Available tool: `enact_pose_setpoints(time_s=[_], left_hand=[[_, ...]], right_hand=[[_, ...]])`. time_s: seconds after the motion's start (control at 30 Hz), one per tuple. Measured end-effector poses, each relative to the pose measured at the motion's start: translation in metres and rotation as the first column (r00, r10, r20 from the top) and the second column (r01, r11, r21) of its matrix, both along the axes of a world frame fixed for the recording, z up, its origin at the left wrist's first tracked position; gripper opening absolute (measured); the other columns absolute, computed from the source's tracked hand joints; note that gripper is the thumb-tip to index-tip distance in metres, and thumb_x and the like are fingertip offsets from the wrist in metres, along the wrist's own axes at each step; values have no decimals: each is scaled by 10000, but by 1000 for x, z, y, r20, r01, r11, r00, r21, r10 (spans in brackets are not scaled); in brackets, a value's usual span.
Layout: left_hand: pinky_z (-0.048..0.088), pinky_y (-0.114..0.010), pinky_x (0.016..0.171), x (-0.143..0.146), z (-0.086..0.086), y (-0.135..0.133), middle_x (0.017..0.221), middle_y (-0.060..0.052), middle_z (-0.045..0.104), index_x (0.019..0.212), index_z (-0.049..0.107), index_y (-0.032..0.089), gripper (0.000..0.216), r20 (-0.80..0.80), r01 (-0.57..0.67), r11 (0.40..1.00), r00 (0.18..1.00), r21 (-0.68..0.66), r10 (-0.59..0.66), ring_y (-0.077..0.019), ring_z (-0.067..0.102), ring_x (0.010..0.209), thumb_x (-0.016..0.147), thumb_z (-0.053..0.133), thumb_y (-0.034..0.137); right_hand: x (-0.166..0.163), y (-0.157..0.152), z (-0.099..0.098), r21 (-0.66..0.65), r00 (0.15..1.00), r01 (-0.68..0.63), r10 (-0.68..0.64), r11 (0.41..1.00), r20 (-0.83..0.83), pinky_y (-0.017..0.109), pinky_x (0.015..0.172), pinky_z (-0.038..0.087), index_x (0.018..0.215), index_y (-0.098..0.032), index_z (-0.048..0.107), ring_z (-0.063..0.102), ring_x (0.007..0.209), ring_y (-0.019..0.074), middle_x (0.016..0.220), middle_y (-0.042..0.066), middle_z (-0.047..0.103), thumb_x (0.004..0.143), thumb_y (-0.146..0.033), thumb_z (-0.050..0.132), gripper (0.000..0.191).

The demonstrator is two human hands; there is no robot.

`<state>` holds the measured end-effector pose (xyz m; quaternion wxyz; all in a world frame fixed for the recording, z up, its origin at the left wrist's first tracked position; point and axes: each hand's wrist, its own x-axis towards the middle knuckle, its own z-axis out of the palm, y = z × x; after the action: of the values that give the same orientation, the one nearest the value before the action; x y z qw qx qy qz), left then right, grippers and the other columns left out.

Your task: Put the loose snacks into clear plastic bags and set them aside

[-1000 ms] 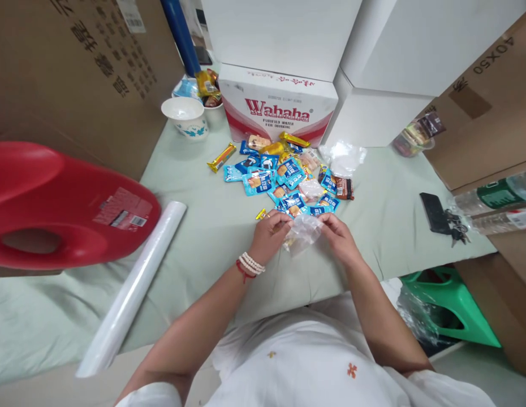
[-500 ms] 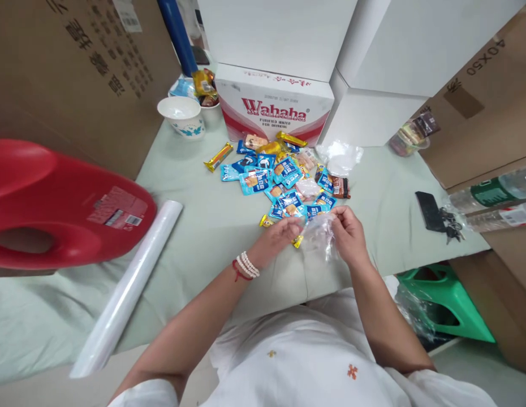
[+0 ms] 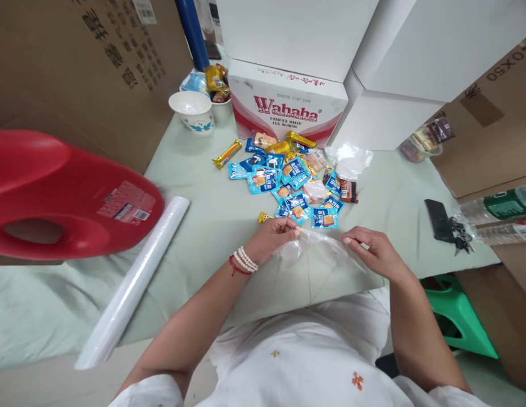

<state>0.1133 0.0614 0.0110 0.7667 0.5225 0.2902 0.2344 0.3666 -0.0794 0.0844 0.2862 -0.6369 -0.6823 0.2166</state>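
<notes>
A clear plastic bag [image 3: 320,254] is stretched flat between both my hands above the pale green table cover [image 3: 212,209]. My left hand [image 3: 271,237], with a bead bracelet at the wrist, pinches the bag's left edge. My right hand [image 3: 373,251] pinches its right edge. Just beyond the bag lies a heap of snack packets [image 3: 292,175], mostly blue, with some yellow and brown ones. A small yellow packet [image 3: 263,216] lies beside my left hand.
A red plastic stool [image 3: 63,198] and a roll of clear film [image 3: 133,282] lie at the left. A white bowl [image 3: 193,110] and a Wahaha carton [image 3: 288,107] stand at the back. A phone with keys [image 3: 443,223] and bottles [image 3: 496,209] sit at the right, a green stool [image 3: 456,316] below.
My hands have drawn apart, pulling the crumpled bag out wide and flat. The right hand moved right and toward me; the left stayed near the snack heap.
</notes>
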Motion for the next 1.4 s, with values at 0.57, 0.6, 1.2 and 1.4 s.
enact_pose_setpoints(time_s=[0.57,0.6,1.2,1.4], left_hand=[[261,-245,543,-7,-2,6,619,41,458,702,614,166,552,-103,156,988,982,-14,-157,-95,363,578,733,768,695],[267,-241,547,-8,-1,8,630,41,470,709,610,165,550,-87,153,988,984,-13,-154,-93,372,585,719,787,686],[302,-270,573,-11,4,-9,640,18,576,722,695,182,474,-210,-151,987,964,59,160,-109,405,575,690,831,636],[412,-271,699,-10,22,-33,888,-33,683,939,728,190,546,-238,-230,952,931,203,276,-160,555,791,776,733,711]], right_hand=[[-44,63,-20,228,981,-191,190,955,30,300,786,522,1056,-225,755,670,918,190,1007,86,708,1043,-264,530,229],[-45,64,-19,267,979,-202,197,942,47,301,788,525,1068,-228,755,669,927,190,1020,87,706,1048,-263,521,237],[-46,27,-49,259,992,-105,120,960,-41,397,860,522,999,-273,757,625,931,235,1019,76,712,1040,-340,459,308],[-49,14,-63,310,972,-155,201,938,-120,377,875,543,1015,-269,759,653,977,222,1085,81,723,1046,-330,452,315]])
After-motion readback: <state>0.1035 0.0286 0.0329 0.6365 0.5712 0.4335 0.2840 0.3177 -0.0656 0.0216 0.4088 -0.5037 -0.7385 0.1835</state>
